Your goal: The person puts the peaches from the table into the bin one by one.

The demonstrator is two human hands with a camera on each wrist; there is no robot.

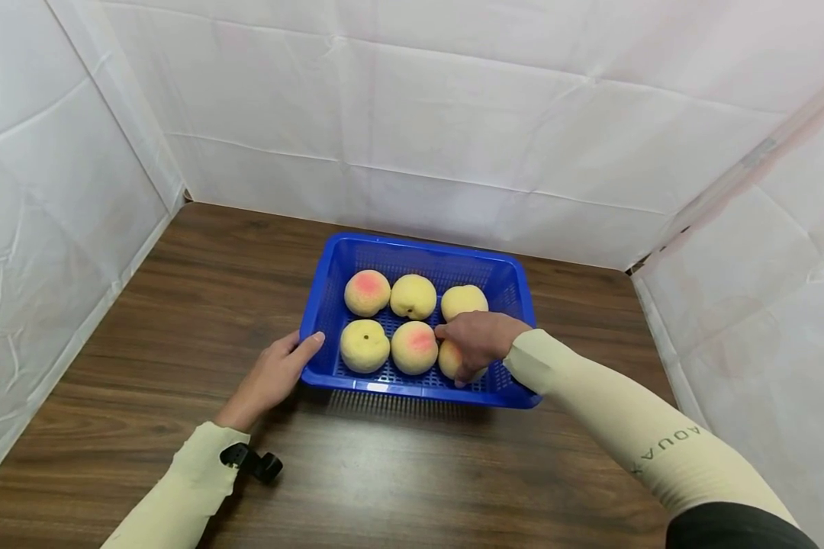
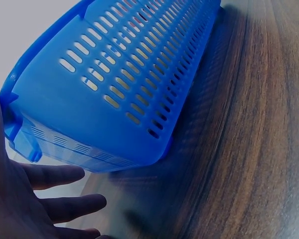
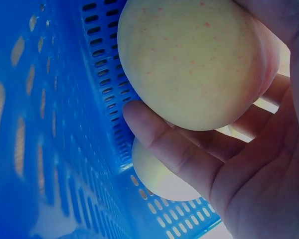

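A blue perforated plastic basket (image 1: pixel 419 393) holds several yellow peaches with pink blush, set in two rows. My left hand (image 1: pixel 275 377) grips its left rim near the front corner, thumb over the edge. In the left wrist view, that hand's other fingers (image 2: pixel 72 206) extend outside the basket wall. Inside the basket, my right hand (image 1: pixel 482 339) holds the front-right peach (image 1: pixel 451 360), fingers and thumb curled round it. The right wrist view shows this peach (image 3: pixel 194 64) close up, with another peach (image 3: pixel 164 174) beyond the fingers. Behind the hand lies the back-right peach (image 1: pixel 464 300).
The basket stands on a dark wood-grain table (image 1: pixel 357 473). White sheeting (image 1: pixel 412 114) walls in the back and both sides, close behind the basket. A black strap with a small device (image 1: pixel 254 461) sits on my left wrist.
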